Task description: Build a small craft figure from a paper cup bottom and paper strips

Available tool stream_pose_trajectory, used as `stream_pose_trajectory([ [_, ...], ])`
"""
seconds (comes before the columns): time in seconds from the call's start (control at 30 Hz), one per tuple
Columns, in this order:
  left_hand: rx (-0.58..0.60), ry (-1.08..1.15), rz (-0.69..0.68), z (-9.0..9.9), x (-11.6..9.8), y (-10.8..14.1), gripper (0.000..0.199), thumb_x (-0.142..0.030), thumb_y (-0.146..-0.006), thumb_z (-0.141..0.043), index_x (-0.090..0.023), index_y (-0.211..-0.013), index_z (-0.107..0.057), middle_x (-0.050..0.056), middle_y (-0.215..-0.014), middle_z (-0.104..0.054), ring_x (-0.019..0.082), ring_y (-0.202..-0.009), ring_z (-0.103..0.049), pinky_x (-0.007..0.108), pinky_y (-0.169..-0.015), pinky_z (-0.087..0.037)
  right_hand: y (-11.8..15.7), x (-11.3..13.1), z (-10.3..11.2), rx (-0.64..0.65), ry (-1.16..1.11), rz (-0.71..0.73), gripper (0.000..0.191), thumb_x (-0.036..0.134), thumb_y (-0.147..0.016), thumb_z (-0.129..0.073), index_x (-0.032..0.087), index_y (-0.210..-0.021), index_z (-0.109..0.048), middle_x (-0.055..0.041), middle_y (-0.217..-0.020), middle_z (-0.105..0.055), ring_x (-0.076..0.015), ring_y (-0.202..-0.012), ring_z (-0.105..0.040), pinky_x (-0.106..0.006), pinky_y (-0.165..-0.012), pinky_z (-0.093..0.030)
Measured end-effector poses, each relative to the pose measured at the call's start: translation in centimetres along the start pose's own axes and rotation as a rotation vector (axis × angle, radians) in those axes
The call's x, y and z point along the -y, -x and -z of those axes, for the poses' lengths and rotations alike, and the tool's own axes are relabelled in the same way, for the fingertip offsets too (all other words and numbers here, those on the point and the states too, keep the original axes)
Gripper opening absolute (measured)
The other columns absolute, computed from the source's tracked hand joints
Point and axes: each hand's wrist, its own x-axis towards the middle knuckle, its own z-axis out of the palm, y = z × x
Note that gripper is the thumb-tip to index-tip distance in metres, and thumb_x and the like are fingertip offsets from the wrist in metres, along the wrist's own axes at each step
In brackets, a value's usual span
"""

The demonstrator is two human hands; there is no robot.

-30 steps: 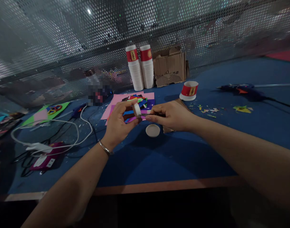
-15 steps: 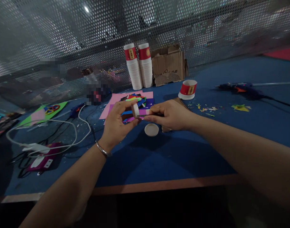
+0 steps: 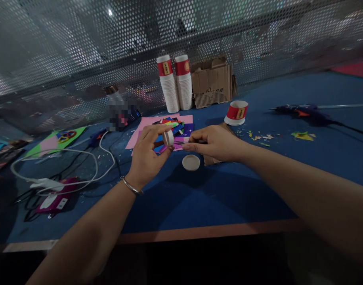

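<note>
My left hand (image 3: 148,152) pinches a small white paper cup base (image 3: 169,137), a shallow round piece tilted on its side, between thumb and fingers. To its right, my right hand (image 3: 213,143) is closed around a slim metal tool (image 3: 179,143); its tip points at the cup base. The fingers hide most of this tool, so its kind is unclear. Below both hands, a round white paper disc (image 3: 191,162) with a raised rim lies on the blue table (image 3: 217,198). Coloured paper sheets (image 3: 136,136) and small scraps are behind the left hand. A cardboard piece (image 3: 211,159) lies under the right hand.
Two paper cup stacks (image 3: 169,93) stand at the back beside a cardboard box (image 3: 213,85). A short red-and-white cut cup (image 3: 237,113) is at right, near paper scraps (image 3: 261,137) and a glue gun (image 3: 303,111). Cables and a purple power strip (image 3: 58,196) lie left.
The cup base has turned slightly in my left hand, showing more of its rim. The tool's tip has shifted a little, and the whole view has moved slightly.
</note>
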Motion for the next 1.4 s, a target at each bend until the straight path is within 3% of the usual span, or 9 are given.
stream_pose_trajectory([
  [0.37,0.045,0.051,-0.022,-0.14,0.57,0.04,0.046,-0.025,-0.088,-0.079,-0.029,-0.132,-0.066,0.009,-0.139,-0.059,0.026,-0.133,-0.060,0.043,-0.101,-0.062,-0.28,-0.13,0.25,0.009,-0.137,0.013,0.054,0.068,-0.092,-0.060,0.019,-0.070,-0.062,0.0006,-0.066,-0.051,-0.0142,-0.067,-0.045,-0.032,-0.063,-0.031],
  [0.63,0.071,0.024,-0.052,-0.15,0.13,0.04,0.045,-0.021,-0.089,-0.077,-0.030,-0.132,-0.067,0.008,-0.140,-0.059,0.027,-0.134,-0.058,0.044,-0.101,-0.062,-0.37,-0.29,0.25,0.027,-0.202,0.009,0.058,0.071,-0.090,-0.062,0.020,-0.063,-0.050,0.0028,-0.064,-0.040,-0.0128,-0.064,-0.037,-0.032,-0.060,-0.026],
  [0.9,0.096,-0.036,-0.115,0.01,0.05,-0.08,0.045,-0.020,-0.090,-0.075,-0.034,-0.133,-0.068,0.008,-0.141,-0.061,0.027,-0.134,-0.060,0.051,-0.109,-0.056,-0.24,-0.39,0.25,0.061,-0.219,0.009,0.054,0.066,-0.091,-0.062,0.020,-0.064,-0.051,0.0030,-0.065,-0.038,-0.0127,-0.064,-0.036,-0.032,-0.060,-0.025],
  [1.1,0.082,-0.057,-0.149,0.01,0.21,-0.07,0.045,-0.023,-0.090,-0.076,-0.034,-0.133,-0.068,0.007,-0.139,-0.063,0.027,-0.133,-0.061,0.054,-0.113,-0.052,-0.21,-0.22,0.19,0.083,-0.304,0.015,0.059,0.072,-0.087,-0.064,0.021,-0.063,-0.048,0.0037,-0.066,-0.035,-0.0122,-0.064,-0.033,-0.032,-0.059,-0.023],
  [1.4,0.077,-0.125,-0.205,0.10,0.29,-0.07,0.046,-0.020,-0.091,-0.075,-0.034,-0.134,-0.067,0.006,-0.138,-0.064,0.025,-0.130,-0.063,0.050,-0.111,-0.054,-0.16,-0.37,0.45,0.116,-0.288,0.009,0.052,0.060,-0.092,-0.065,0.021,-0.063,-0.048,0.0041,-0.064,-0.037,-0.0117,-0.062,-0.033,-0.033,-0.060,-0.023],
])
